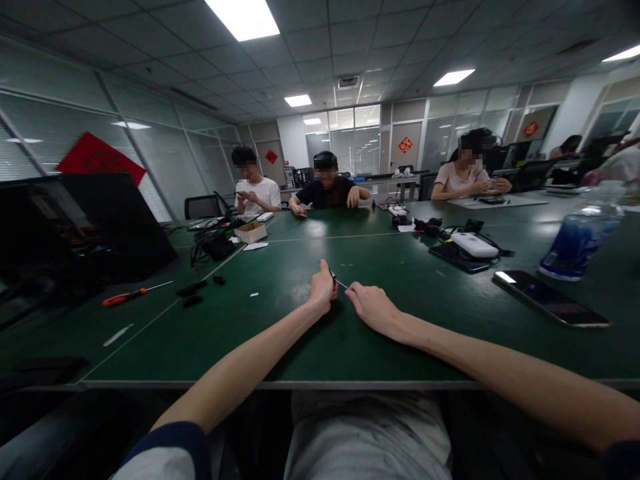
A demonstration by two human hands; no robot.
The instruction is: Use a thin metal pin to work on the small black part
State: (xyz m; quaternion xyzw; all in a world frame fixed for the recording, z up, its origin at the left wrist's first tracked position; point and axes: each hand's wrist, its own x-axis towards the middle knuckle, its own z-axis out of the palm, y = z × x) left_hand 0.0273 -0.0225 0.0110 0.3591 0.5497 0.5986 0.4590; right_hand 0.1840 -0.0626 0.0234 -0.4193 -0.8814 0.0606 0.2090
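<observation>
Holding — slim metal tool [339,283] in left hand [323,290], grip closed, handle mostly hidden | right hand [373,310] — grip unclear

A person's bare left arm [240,360] and right arm [500,373] reach forward over the near edge of a green table [280,385], angling inward from the 2 bottom corners of the frame. The left hand [323,288] stands nearly upright on its wrist, its fingers [326,270] curled closed at the top. The right hand [373,308] lies lower and flatter, back upward, its fingertips [351,289] bent inward toward the left hand. The 2 hands sit just beside each other, with a narrow gap between them. A white, navy-trimmed left sleeve [165,453] covers the upper arm, and a dark right sleeve [623,460] shows at the corner.
</observation>
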